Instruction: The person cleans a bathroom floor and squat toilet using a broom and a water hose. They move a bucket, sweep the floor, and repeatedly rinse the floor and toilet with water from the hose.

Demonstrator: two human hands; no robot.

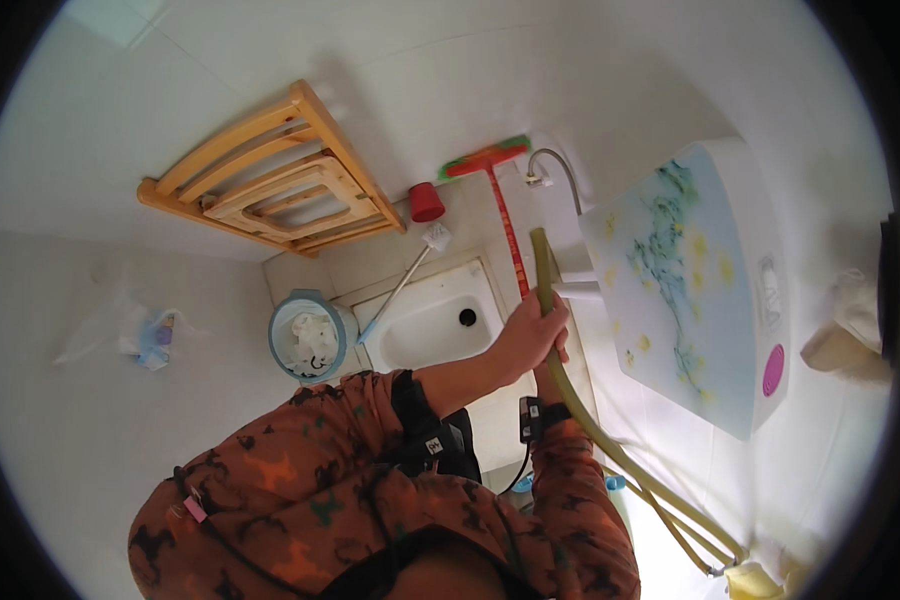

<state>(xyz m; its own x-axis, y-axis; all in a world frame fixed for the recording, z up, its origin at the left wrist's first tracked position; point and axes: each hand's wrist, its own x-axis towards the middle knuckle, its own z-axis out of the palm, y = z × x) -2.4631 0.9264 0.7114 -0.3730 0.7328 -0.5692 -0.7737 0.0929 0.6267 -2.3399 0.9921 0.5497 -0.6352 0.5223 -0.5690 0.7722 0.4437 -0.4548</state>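
Over squat pan [435, 325], olive hose [543, 262], left hand [530, 335] grip

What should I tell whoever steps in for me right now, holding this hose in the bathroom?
Left hand: closed around the olive green hose, near its upper end.
Right hand: mostly hidden behind the left; seems to be on the hose just below, grip unclear.
The hose end points up toward the wall, past the white floor basin; no water visible. Its other end trails to the lower right.
Nearby: red-handled broom, blue waste bin, white tank.
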